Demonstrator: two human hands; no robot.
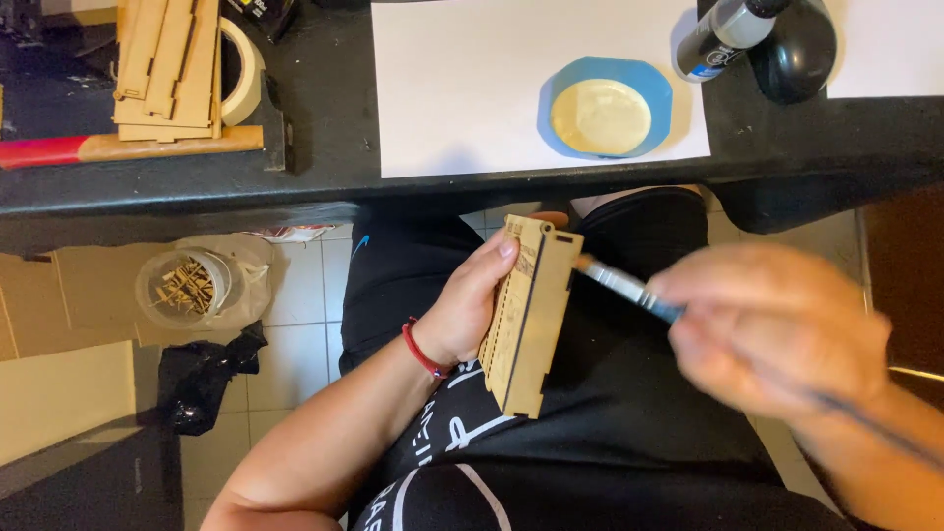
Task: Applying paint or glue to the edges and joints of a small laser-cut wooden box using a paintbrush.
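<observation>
While my left hand (470,310) clasps the wooden box (529,315) upright over my lap, my right hand (777,339), blurred, pinches a paintbrush (624,285) touching its edge; I judge I'm coating it, needing steady strokes. On the tabletop (324,128): blue dish (608,108) on white paper (462,79), dark bottle (723,34).

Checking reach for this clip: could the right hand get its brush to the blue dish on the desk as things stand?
Probably yes: the right hand holds the brush just below the desk edge, and nothing stands between it and the blue dish.
</observation>
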